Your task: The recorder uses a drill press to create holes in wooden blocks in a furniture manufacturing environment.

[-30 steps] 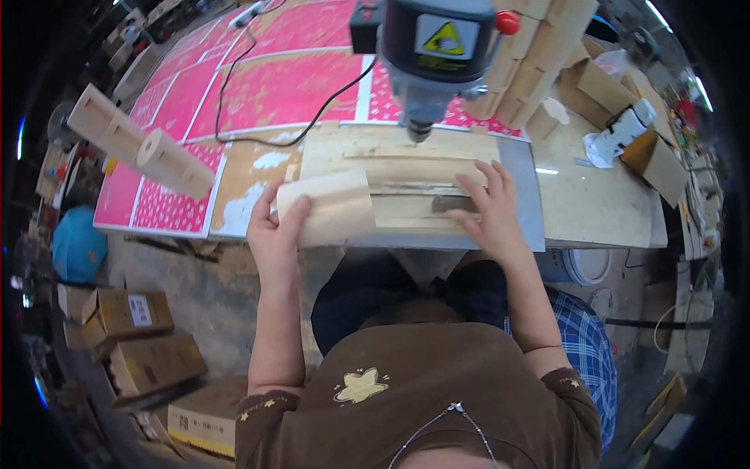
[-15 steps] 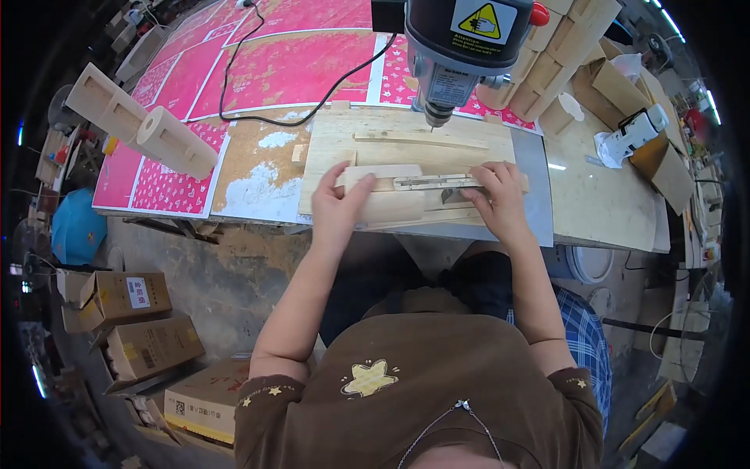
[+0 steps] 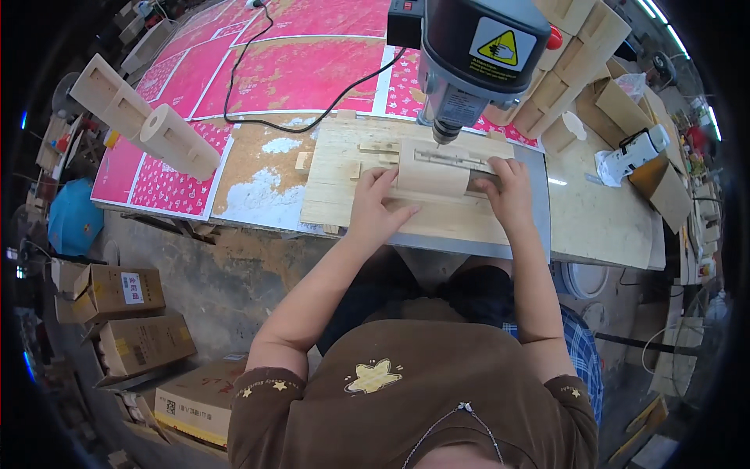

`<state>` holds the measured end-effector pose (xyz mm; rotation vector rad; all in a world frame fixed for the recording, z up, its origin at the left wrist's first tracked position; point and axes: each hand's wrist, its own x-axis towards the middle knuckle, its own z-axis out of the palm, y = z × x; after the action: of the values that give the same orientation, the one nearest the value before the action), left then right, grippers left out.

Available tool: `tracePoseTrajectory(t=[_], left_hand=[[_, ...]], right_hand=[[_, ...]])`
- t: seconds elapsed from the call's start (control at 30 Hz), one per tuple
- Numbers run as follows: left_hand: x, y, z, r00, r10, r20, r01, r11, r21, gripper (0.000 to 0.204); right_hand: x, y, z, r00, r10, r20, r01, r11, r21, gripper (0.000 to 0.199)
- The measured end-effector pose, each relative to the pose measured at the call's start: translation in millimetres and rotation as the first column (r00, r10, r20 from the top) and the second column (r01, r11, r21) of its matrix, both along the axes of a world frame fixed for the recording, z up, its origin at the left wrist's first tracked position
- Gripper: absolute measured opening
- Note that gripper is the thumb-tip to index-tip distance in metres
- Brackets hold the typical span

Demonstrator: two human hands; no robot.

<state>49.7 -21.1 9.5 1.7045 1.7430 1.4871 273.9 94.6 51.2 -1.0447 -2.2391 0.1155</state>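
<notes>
The rounded wooden block point(image 3: 432, 169) lies on the plywood jig board point(image 3: 406, 215) at the middle of my bench, directly beneath the bit of the grey drill press point(image 3: 476, 55), with a slim metal strip point(image 3: 453, 159) running along its top face. To do this step well, as I judge it, I should keep the block pressed flat and square against the small wooden stops point(image 3: 367, 156) on the board, hold both ends evenly so it cannot twist, and keep every finger well clear of the line beneath the bit. My left hand point(image 3: 375, 205) rests open against the block's left end, fingers spread and lying over its lower left edge and the board, pressing rather than gripping. My right hand point(image 3: 506, 190) curls over the block's right end, fingers bent across the top edge in a light clasp; how far the thumb wraps beneath it, I cannot tell. Neither hand is clenched. The board sits on a grey metal plate point(image 3: 539, 211), and behind it pink patterned sheets point(image 3: 305, 70) cover the bench, crossed by a black power cable point(image 3: 312, 109). Pale wooden housings point(image 3: 148, 125) stand at the left edge of the bench, a white handheld tool point(image 3: 629, 152) lies to the right, and cardboard boxes point(image 3: 117, 293) sit on the floor to my left.
</notes>
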Motion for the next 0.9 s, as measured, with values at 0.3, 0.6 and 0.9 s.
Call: tracePoseTrajectory(t=[0.3,0.6,0.9], left_hand=[[-28.3,18.4,-15.1,0.933,0.186,-0.307,-0.226,0.969,-0.099,0.061],[-35.5,17.2,-11.4,0.944,0.120,-0.308,-0.153,0.985,-0.085,0.051],[-35.0,18.4,-14.8,0.925,0.113,-0.364,-0.159,0.982,-0.099,0.058]], right_hand=[[-31.0,3.9,-0.3,0.999,0.015,-0.047,-0.015,1.000,0.000,0.039],[-21.8,56.2,131.2,0.712,0.143,-0.688,-0.072,0.989,0.132,0.039],[-43.9,49.7,183.8,0.955,-0.099,-0.279,0.134,0.985,0.109,0.033]])
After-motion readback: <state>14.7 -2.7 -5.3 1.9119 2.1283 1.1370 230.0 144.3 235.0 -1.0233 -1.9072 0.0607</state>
